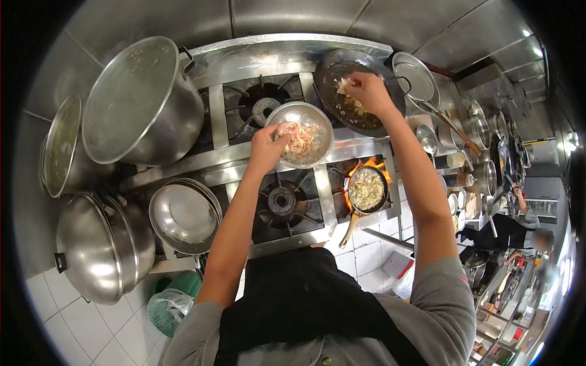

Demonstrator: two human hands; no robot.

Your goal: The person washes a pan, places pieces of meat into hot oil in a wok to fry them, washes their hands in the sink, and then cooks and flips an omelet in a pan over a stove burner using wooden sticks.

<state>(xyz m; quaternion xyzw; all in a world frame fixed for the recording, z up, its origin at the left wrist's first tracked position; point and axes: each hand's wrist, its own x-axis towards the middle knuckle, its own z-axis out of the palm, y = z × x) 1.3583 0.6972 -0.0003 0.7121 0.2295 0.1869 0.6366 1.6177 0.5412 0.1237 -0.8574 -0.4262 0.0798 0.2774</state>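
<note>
Coated pieces (302, 143) in a bowl (299, 111) touch our left hand (267, 147), grip unclear; our right hand (368, 91) pinches one over the wok (334, 70) at the stove's (218, 116) far-right corner.

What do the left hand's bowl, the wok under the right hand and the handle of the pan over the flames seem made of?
Bowl: metal, likely stainless steel; silvery, smooth, reflective.
Wok: dark metal, perhaps iron or carbon steel; blackened, with a slight sheen, possibly oil.
Pan handle: probably wood; tan, no obvious metallic glint.
</note>
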